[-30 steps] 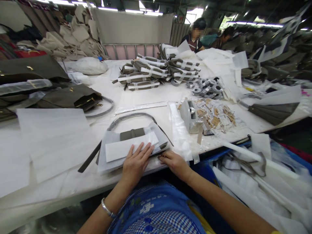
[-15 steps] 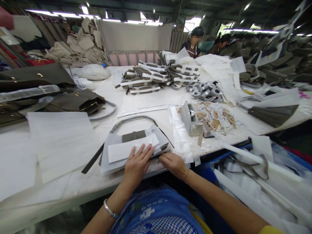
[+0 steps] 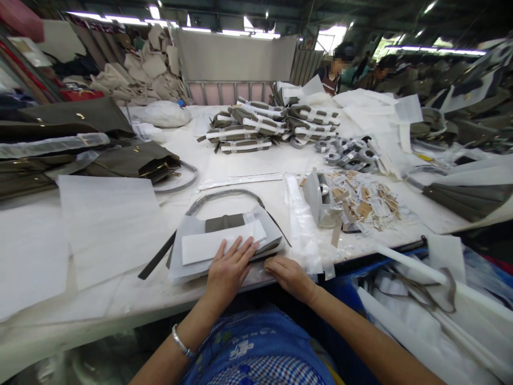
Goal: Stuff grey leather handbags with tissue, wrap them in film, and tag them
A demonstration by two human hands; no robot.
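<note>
In front of me on the table lies an olive handbag (image 3: 224,222), partly covered by thin pale wrapping sheet, its wrapped handle (image 3: 224,192) arching away from me. A white foam strip (image 3: 204,247) rests across the bag. My left hand (image 3: 230,270) lies flat, fingers stretched over the strip and the bag's front. Beside the bag's lower right corner, at the table edge, my right hand (image 3: 292,276) has its fingers pressed together; whatever they pinch is hidden. A dark strap (image 3: 158,256) sticks out on the left, and a thinner one on the right.
A tape dispenser (image 3: 320,200) stands to the right, with a heap of tags (image 3: 366,200) behind it. Grey tape rolls (image 3: 352,152) and stacked olive bundles (image 3: 256,125) lie farther back. White sheets (image 3: 112,224) and olive bags (image 3: 128,163) are at left.
The view has shifted slightly, moving the scene to the right. My right hand's fingertips have drawn a little away from the bag's corner; my left hand stays flat on the strip.
</note>
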